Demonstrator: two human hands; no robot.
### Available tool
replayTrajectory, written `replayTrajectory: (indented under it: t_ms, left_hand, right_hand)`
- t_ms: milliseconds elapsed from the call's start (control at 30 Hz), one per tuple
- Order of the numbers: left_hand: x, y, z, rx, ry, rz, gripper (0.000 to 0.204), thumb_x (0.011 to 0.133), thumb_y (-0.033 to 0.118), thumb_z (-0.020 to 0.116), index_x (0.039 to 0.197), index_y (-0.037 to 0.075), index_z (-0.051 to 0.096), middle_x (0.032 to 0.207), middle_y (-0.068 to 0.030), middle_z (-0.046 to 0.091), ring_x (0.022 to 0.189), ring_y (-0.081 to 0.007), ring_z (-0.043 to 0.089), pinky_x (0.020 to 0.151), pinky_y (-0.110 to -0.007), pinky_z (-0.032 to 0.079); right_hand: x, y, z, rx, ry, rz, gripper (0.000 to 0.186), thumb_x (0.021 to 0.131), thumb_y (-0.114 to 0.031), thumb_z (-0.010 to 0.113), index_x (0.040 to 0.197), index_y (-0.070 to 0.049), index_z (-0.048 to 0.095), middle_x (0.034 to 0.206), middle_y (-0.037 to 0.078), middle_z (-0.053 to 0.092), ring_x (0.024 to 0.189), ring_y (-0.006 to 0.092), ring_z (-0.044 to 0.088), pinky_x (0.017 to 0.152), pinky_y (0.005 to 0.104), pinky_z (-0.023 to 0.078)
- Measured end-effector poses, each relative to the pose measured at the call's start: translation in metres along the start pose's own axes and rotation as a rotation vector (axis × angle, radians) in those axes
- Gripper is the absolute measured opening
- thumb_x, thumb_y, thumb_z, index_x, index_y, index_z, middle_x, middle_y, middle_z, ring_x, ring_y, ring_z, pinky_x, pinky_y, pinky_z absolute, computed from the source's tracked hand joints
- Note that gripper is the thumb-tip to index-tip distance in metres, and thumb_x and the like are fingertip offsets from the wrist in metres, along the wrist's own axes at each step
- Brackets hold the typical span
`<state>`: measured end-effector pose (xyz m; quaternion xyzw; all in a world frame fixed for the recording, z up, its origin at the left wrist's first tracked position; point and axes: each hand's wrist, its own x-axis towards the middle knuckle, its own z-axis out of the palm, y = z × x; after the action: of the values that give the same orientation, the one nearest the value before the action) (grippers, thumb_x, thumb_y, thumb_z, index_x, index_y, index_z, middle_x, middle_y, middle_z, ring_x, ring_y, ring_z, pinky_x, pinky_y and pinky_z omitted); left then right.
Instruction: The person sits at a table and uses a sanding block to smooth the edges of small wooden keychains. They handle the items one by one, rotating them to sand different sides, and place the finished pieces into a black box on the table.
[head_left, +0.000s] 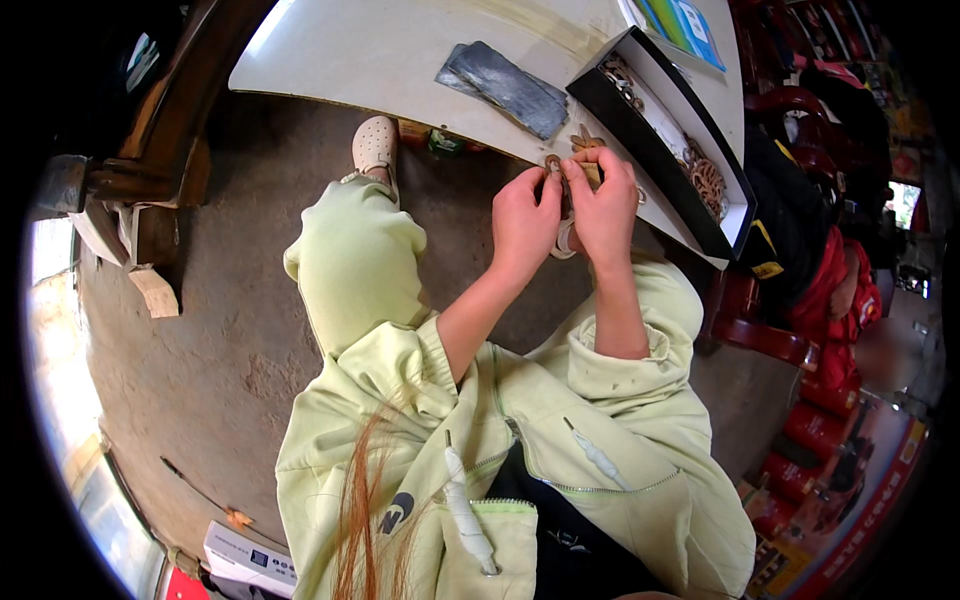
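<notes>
My left hand (527, 225) and my right hand (605, 210) are close together at the table's near edge, thumbs and fingers pinched. Between their fingertips is a small brown wooden-looking piece (553, 163), mostly covered by the fingers; its exact kind does not show. Just beyond the right fingers, a few similar brown pieces (585, 138) lie on the table. To the right stands a long black box (655, 150) with a white inside. It holds small brown pieces at its far end and a heap of brown loops (706, 180) at its near end.
Dark grey flat sheets (510, 88) overlap on the white table (370, 60), left of the box. A blue and green booklet (685, 30) lies at the back right. Dark wooden furniture (160, 130) stands at the left; a person in red (830, 290) is at the right.
</notes>
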<state>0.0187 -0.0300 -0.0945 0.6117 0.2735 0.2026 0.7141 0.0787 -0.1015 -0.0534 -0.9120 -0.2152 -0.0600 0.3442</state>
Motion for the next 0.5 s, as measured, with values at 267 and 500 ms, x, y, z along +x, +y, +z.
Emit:
replayTrajectory:
  t_ms: [267,500]
  left_hand:
    - [0.0032,-0.0014,-0.0012,0.017,0.026,0.024,0.023,0.092,0.013,0.058,0.078,-0.006,0.060,0.058,-0.0061,0.055,0.053,-0.0095,0.045,0.050,-0.030,0.038]
    - [0.0038,0.0034,-0.0028,0.017,0.012,-0.006,0.023,0.091,0.013,0.060,0.077,-0.005,0.061,0.057,-0.0058,0.055,0.053,-0.0092,0.045,0.050,-0.029,0.038]
  right_hand:
    - [0.0015,-0.0011,0.0036,0.033,0.002,0.003,0.016,0.080,-0.015,0.071,0.084,-0.002,0.062,0.085,0.013,0.066,0.085,0.0327,0.057,0.078,0.0416,0.044]
    - [0.0070,-0.0064,0.0061,0.040,-0.001,0.047,0.017,0.080,-0.017,0.070,0.083,-0.002,0.063,0.085,0.013,0.066,0.088,0.0323,0.057,0.080,0.0416,0.044]
